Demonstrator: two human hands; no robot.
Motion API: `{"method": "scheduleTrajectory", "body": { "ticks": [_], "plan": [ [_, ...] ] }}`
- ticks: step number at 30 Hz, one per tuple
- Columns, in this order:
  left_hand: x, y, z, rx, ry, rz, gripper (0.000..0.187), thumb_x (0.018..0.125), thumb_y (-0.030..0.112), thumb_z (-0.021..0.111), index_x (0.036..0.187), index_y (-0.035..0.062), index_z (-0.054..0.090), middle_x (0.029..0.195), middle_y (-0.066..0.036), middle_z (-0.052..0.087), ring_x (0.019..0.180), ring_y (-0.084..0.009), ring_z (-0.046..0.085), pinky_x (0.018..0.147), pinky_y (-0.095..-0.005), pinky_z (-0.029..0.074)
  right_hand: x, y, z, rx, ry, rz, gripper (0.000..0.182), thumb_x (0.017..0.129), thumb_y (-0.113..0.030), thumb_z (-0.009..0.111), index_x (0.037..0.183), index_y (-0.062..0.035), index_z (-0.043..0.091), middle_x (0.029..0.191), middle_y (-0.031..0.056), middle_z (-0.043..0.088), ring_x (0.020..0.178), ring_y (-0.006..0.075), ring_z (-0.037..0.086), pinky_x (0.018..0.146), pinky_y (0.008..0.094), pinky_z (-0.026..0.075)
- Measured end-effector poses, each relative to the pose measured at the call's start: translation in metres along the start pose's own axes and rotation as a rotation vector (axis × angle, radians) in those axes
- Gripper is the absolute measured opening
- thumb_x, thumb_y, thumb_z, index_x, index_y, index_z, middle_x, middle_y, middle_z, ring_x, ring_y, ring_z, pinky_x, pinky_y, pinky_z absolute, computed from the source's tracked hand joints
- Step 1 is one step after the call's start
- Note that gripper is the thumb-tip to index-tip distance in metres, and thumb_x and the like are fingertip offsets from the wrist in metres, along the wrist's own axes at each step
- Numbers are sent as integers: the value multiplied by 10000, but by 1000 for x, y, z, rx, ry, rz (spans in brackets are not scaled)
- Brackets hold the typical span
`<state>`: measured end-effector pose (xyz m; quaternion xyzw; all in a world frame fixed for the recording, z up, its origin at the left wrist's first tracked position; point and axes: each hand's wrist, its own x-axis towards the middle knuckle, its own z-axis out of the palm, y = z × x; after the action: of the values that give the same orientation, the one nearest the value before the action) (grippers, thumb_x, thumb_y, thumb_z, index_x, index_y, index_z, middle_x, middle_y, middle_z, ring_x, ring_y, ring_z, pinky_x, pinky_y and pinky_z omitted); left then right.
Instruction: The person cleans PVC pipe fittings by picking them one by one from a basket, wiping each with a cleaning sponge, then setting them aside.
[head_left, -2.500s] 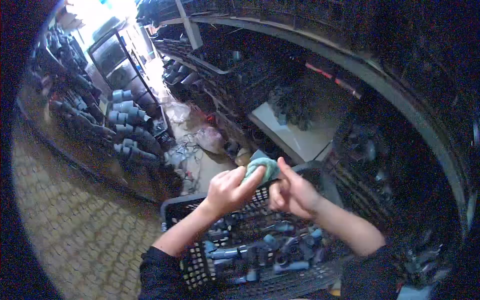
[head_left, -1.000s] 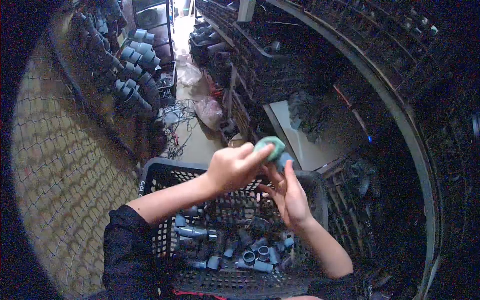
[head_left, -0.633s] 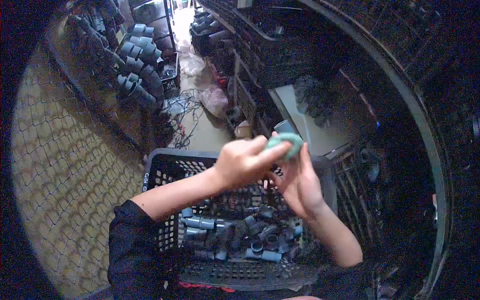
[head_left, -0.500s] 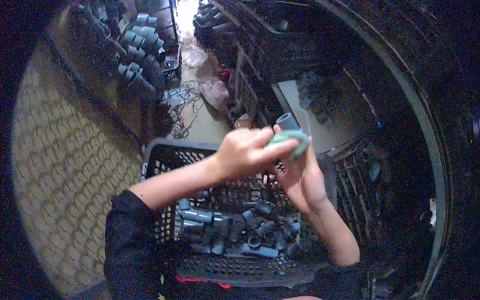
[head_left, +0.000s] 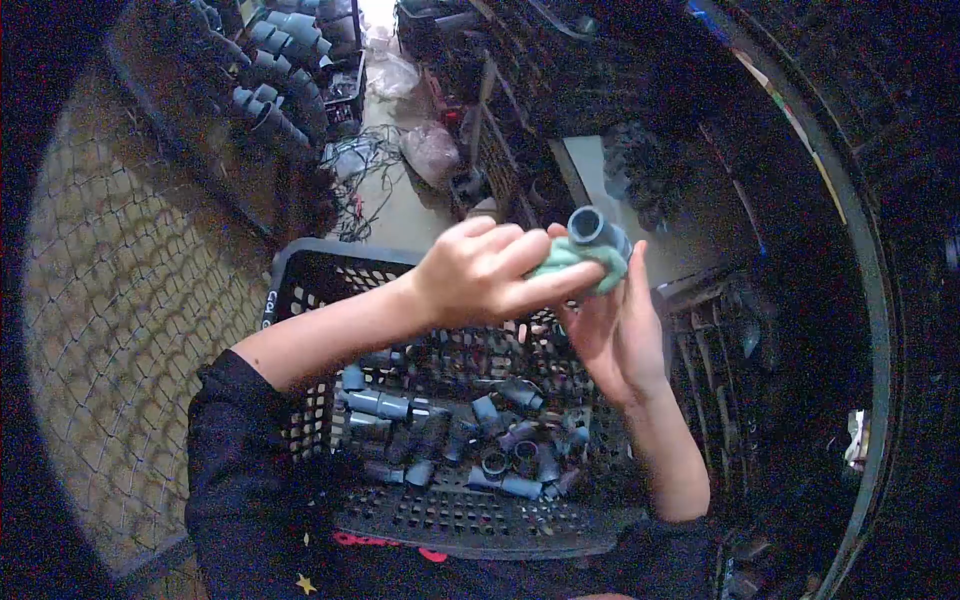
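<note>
A grey pipe fitting [head_left: 612, 238] is held above the basket, its round open end tilted toward me. My right hand [head_left: 628, 345] grips it from the right and below, with part of the fitting hidden by the cloth and fingers. My left hand [head_left: 485, 272] is closed on a green cloth [head_left: 560, 257], pressing it against the fitting's side with the index finger stretched across. Below both hands, a black plastic basket [head_left: 345, 248] with perforated walls contains several loose grey fittings [head_left: 380, 404], some lying on their sides and some showing ring-like ends.
Many grey fittings [head_left: 285, 40] are stacked at the upper left. Tangled cables [head_left: 368, 160] and a plastic bag [head_left: 430, 152] lie on the floor beyond the basket. A surface with a scale-like pattern [head_left: 130, 350] spans the left; dark racks [head_left: 720, 370] stand at the right.
The fitting's open end has turned more toward me and sits slightly farther right. The cloth remains against it in my left hand. The basket appears a little higher in view.
</note>
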<state>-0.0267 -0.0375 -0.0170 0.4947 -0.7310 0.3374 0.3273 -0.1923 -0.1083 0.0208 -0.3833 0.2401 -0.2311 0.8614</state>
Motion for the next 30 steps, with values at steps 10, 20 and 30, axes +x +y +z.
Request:
{"method": "scheduleTrajectory", "body": {
  "ticks": [10, 20, 30],
  "plan": [
    [1, 4, 0, -170, 60, -122, 490, 640, 193, 671, 1130, 207, 670, 614, 50, 431, 470, -106, 463, 419, -265, 366, -6, -3, -1, -36, 232, -166, 494, 1018, -481, 319, 1212, -78, 530, 1106, 73, 623, 1003, 179, 592, 884, 335, 469],
    [9, 14, -9, -259, 53, -243, 457, 749, 237, 678, 1188, 133, 603, 638, 11, 510, 477, -151, 553, 437, -298, 425, -16, 6, -9, -594, 65, -464, 262, 985, -181, 535, 1190, -20, 551, 1035, 7, 617, 926, 67, 560, 835, 242, 457],
    [5, 25, -2, -395, 192, -312, 460, 776, 253, 715, 1192, 101, 588, 650, -19, 523, 471, -192, 552, 440, -323, 435, -23, 9, -6, -764, -29, -583, 266, 1000, -128, 475, 1238, -13, 504, 1002, 39, 625, 876, 96, 605, 786, 247, 487]
  ]
}}
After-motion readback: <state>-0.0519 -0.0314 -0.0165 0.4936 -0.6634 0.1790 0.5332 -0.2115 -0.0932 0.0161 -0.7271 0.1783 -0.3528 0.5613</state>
